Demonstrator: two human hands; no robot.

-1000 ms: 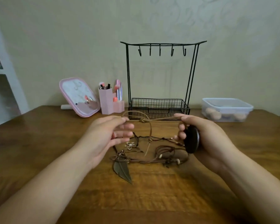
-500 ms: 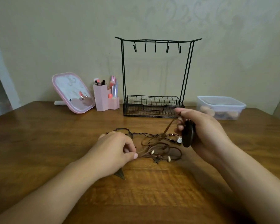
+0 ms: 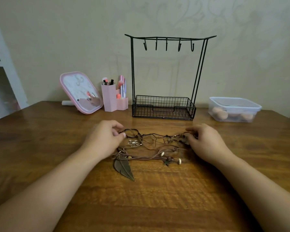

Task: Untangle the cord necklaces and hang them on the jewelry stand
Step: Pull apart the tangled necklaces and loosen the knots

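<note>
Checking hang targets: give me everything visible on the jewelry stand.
The jewelry stand is black wire, apparently metal, upright at the back of the wooden table near the wall. A slightly curved top bar with upturned ends carries five small hooks, all empty. Thin uprights run down each side into a rectangular mesh basket at the base, which looks empty. Neither hand nor any necklace touches it. The pink organizer stands close beside it.

Necklaces (image 3: 149,148) lie on the table (image 3: 40,148), before the jewelry stand (image 3: 164,108).
</note>
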